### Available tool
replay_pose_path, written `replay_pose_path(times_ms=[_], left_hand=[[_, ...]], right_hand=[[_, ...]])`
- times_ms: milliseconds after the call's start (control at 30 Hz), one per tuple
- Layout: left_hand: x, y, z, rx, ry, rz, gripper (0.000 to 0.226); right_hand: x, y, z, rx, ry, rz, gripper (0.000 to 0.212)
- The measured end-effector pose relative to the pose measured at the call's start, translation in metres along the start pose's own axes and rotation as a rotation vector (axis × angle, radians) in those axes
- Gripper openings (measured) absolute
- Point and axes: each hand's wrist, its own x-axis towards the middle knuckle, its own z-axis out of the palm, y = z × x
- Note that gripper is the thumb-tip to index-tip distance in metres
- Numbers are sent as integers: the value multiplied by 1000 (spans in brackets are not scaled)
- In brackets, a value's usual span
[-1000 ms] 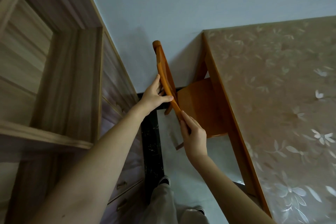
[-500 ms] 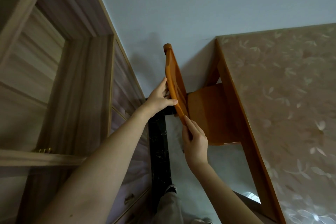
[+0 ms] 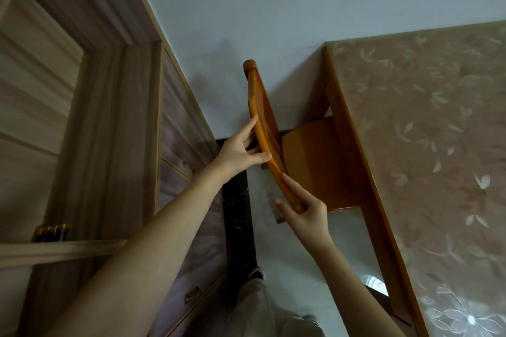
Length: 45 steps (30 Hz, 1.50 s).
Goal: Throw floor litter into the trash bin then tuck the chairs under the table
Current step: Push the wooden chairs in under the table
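An orange wooden chair (image 3: 315, 164) stands between the wall cabinet and the table, its seat partly under the table's left edge. My left hand (image 3: 241, 152) grips the curved top rail of the backrest near its middle, thumb over the front. Lower down, my right hand (image 3: 304, 213) holds the near end of the same rail. The table (image 3: 353, 139) has an orange wood frame and a beige floral cover. No litter or trash bin shows in this view.
A tall wooden cabinet (image 3: 115, 145) with drawers fills the left side, close to the chair. A shelf ledge holds several batteries (image 3: 52, 232). A black floor strip (image 3: 238, 221) runs along the cabinet base. My legs and a shoe (image 3: 257, 275) stand on the pale floor.
The chair seat has slid further under the table. Both hands stay on the backrest rail, and my view has shifted slightly.
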Motion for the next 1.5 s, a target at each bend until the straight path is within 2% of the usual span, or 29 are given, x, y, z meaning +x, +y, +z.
replay_pose_path(times_ms=[167, 567, 1000, 1500], left_hand=[[0, -3, 13, -59, 5, -3, 98], [39, 15, -2, -11, -36, 10, 98], [54, 16, 28, 5, -38, 37, 97], [64, 23, 34, 10, -45, 63, 95]], right_hand=[[-2, 4, -13, -20, 35, 3, 52], [33, -2, 3, -6, 86, -2, 53], [36, -6, -33, 14, 107, 78, 49], [47, -1, -38, -47, 166, 70, 45]])
